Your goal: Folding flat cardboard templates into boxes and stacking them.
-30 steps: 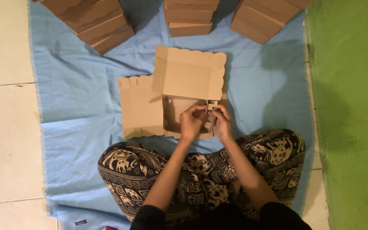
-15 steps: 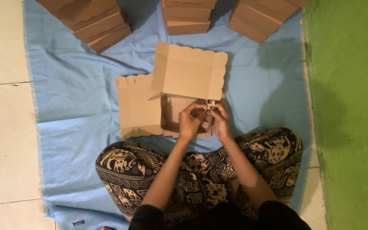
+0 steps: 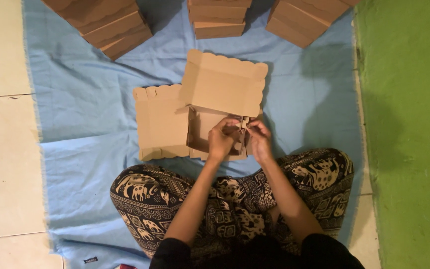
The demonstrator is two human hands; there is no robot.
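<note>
A brown cardboard box (image 3: 210, 130) sits partly folded on the blue cloth in front of my crossed legs. Its scalloped lid (image 3: 225, 82) stands open at the back. A flat scalloped cardboard sheet (image 3: 159, 122) lies under and to the left of it. My left hand (image 3: 222, 139) pinches the box's near right corner flap. Facing it, my right hand (image 3: 259, 137) grips the same corner from the right, fingers closed on the small tab between the two hands.
Three stacks of folded brown boxes stand along the back of the cloth: left (image 3: 100, 22), middle (image 3: 218, 17), right (image 3: 307, 17). The blue cloth (image 3: 85, 114) lies over pale floor tiles (image 3: 1, 129). A green mat (image 3: 409, 134) runs along the right.
Both hands stay at the box's near right corner, with only small finger movement on the flap. The camera view has shifted slightly.
</note>
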